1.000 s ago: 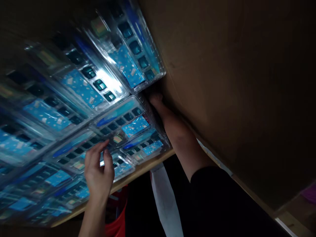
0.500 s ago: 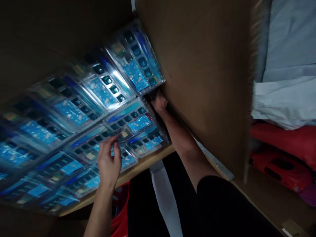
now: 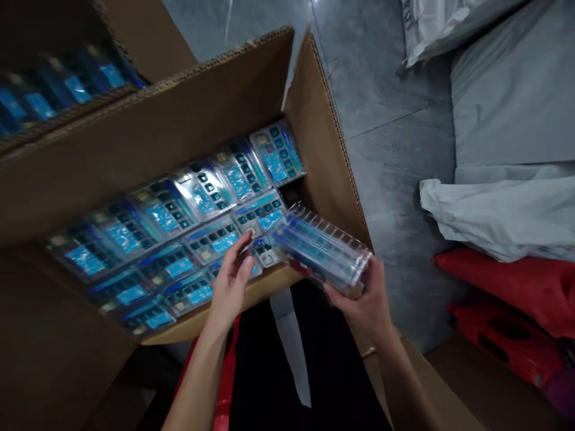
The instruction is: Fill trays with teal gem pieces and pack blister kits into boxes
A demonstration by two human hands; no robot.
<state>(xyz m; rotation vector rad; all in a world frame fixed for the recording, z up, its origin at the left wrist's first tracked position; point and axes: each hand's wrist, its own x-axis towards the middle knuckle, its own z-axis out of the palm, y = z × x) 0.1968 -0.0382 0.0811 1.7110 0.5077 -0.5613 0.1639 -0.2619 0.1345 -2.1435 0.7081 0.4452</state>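
Observation:
My right hand (image 3: 366,299) grips the near end of a stack of clear plastic cases (image 3: 321,248), with blue showing inside. The stack is tilted above the right front corner of a cardboard box (image 3: 224,99). Over the box's near edge, my left hand (image 3: 231,284) is raised with thumb and fingers apart and nothing between them. Its fingertips are close to the packed clear cases (image 3: 206,200), which hold light blue patterned packets and rows of small dark squares. Whether the fingertips touch a case I cannot tell. Part of the box floor is hidden beneath the lifted stack.
A second cardboard box (image 3: 153,30) with similar cases stands beyond the first at upper left. Grey tiled floor (image 3: 386,131) runs along the right. Grey bags (image 3: 507,114), a white bag (image 3: 476,209) and red items (image 3: 507,287) lie at far right.
My right hand has come up out of the box's right corner with the stack of cases. My left hand has shifted slightly right. The view has pulled back, showing the floor and second box.

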